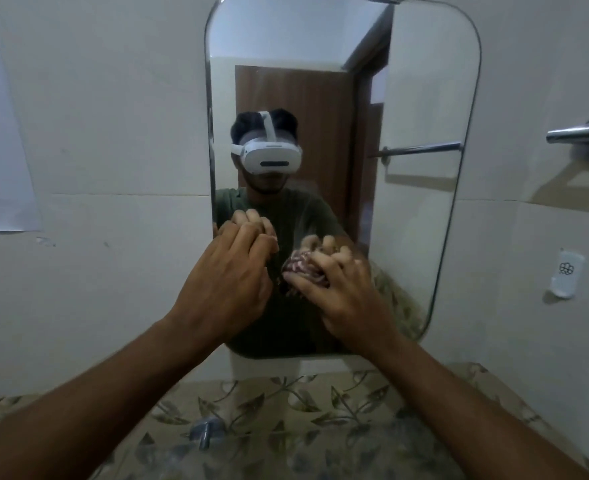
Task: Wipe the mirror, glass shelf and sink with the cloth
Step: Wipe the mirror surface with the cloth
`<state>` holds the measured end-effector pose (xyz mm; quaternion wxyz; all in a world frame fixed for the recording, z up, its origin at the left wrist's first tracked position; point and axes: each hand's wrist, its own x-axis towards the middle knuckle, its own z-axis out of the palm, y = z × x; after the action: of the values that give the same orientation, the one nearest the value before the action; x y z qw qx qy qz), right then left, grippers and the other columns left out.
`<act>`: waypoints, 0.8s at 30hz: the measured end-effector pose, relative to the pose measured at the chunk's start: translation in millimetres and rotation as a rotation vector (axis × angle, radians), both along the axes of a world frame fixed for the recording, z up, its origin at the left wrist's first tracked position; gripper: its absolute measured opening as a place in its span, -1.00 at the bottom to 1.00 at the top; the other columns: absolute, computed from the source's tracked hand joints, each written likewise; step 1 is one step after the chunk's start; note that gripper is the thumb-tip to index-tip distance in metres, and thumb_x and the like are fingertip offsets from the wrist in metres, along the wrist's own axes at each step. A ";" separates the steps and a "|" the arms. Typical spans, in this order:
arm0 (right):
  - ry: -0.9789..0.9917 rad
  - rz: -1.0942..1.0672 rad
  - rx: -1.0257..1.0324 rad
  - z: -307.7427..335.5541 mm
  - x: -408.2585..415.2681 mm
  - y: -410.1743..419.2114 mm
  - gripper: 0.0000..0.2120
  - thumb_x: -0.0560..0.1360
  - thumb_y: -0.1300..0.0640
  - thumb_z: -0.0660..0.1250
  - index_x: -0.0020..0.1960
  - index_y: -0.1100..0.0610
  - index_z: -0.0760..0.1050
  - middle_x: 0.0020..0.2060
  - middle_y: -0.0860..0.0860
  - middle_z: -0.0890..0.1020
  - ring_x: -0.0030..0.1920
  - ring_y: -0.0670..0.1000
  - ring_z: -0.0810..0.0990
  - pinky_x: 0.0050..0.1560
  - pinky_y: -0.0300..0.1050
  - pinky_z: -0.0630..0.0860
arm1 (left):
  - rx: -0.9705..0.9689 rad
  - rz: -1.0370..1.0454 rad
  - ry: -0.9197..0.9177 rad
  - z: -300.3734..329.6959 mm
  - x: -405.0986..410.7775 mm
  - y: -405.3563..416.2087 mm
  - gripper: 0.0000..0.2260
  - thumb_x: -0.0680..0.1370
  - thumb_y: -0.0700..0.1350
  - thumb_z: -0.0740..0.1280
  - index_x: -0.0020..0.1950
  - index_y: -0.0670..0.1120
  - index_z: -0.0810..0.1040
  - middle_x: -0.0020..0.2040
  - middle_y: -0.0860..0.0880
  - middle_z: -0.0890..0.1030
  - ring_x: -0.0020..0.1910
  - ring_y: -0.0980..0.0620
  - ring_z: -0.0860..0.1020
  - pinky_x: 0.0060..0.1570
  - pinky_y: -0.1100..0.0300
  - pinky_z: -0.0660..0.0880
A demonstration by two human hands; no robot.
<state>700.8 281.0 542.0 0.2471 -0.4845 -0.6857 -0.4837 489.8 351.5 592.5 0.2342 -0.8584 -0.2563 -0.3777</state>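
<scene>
Head view | your right hand bunches the pinkish cloth against the mirror, fingers curled round it, at the glass's 6 o'clock | your left hand just beside it at 9 o'clock, fingers curled, knuckles on the glass, holding nothing | towel bar at 3 o'clock on the wall.

Both forearms reach up and forward, converging toward the middle. The left hand is raised with its back to the camera, fingers curled, their tips against the mirror. Just beside it, the right hand grips a bunched cloth, fingers spread and bent over it, thumb under.
</scene>
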 end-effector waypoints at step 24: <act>0.267 -0.064 0.114 11.3 27.9 -11.8 -0.57 0.59 0.10 0.33 0.45 0.04 0.45 0.36 0.20 0.37 0.20 0.18 0.43 0.11 0.12 0.51 | 0.047 -0.063 -0.012 21.9 41.8 -10.0 -0.70 0.54 -0.05 0.26 0.26 -0.06 0.47 0.22 -0.09 0.45 0.17 -0.06 0.41 0.18 0.03 0.39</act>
<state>728.6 269.2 553.4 0.3478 -0.5513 -0.6024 -0.4607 531.5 341.5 614.4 0.2407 -0.8580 -0.2217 -0.3959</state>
